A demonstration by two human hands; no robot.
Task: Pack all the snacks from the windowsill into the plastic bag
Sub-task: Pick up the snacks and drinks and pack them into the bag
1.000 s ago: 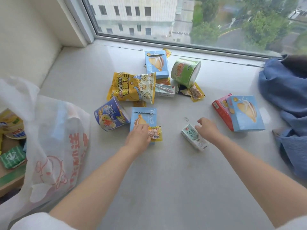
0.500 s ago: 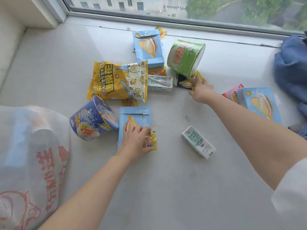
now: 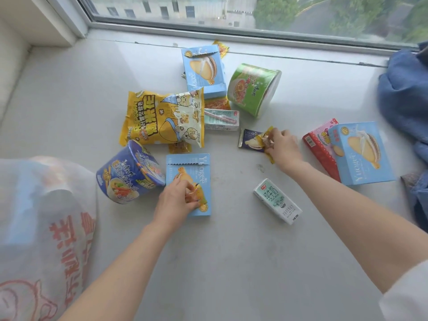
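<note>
Snacks lie scattered on the grey windowsill [image 3: 208,262]. My left hand [image 3: 176,202] pinches a small yellow sachet [image 3: 196,193] on top of a flat blue biscuit box [image 3: 188,167]. My right hand [image 3: 283,148] grips a crumpled yellow packet [image 3: 266,141] lying over a dark biscuit wrapper [image 3: 250,141]. A white plastic bag [image 3: 44,239] with red print stands at the left. Near it lies a blue noodle cup [image 3: 129,173]. A yellow popcorn bag [image 3: 162,118], a green noodle cup [image 3: 253,89] and a white milk carton [image 3: 276,201] lie around.
Another blue biscuit box [image 3: 203,70] lies near the window, with a small drink carton [image 3: 221,120] below it. A red box [image 3: 320,147] and a blue box [image 3: 361,154] sit at the right beside blue cloth [image 3: 405,100]. The window frame [image 3: 231,31] bounds the far edge.
My right hand has pulled back from under the green cup, dragging the yellow packet and dark wrapper with it. My left hand's fingers have closed on the sachet.
</note>
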